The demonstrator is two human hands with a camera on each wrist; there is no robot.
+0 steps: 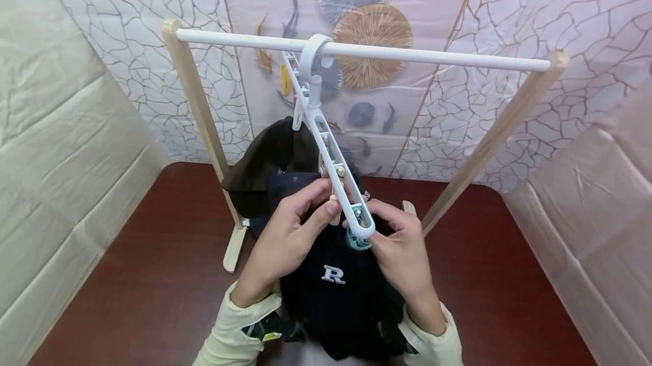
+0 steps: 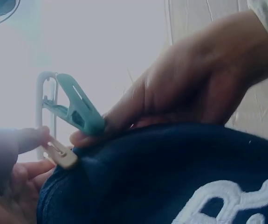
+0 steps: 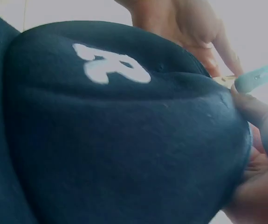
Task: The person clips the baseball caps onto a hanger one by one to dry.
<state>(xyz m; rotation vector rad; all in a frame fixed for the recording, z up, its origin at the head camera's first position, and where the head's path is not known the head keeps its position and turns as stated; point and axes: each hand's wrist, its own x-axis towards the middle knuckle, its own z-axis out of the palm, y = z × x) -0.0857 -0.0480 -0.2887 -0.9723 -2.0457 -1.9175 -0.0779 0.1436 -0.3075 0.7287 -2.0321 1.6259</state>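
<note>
A dark cap (image 1: 326, 304) with a white letter R hangs below the near end of a white clip hanger (image 1: 333, 154). My left hand (image 1: 287, 236) pinches a beige clothespin (image 2: 64, 156), whose tip sits at the cap's edge in the left wrist view. My right hand (image 1: 402, 250) grips that same edge, its thumb pressed on the fabric in the right wrist view. Beside the right thumb hangs a teal clothespin (image 2: 82, 109) from the hanger's end. The hanger and hands hide part of the edge in the head view.
The hanger hooks over a white rod (image 1: 433, 57) between two wooden posts (image 1: 198, 111). Behind the cap, a brown hat (image 1: 275, 154) hangs from the hanger. A yellow clip (image 1: 284, 80) is near its far end. The stand rests on a red-brown table (image 1: 153, 264).
</note>
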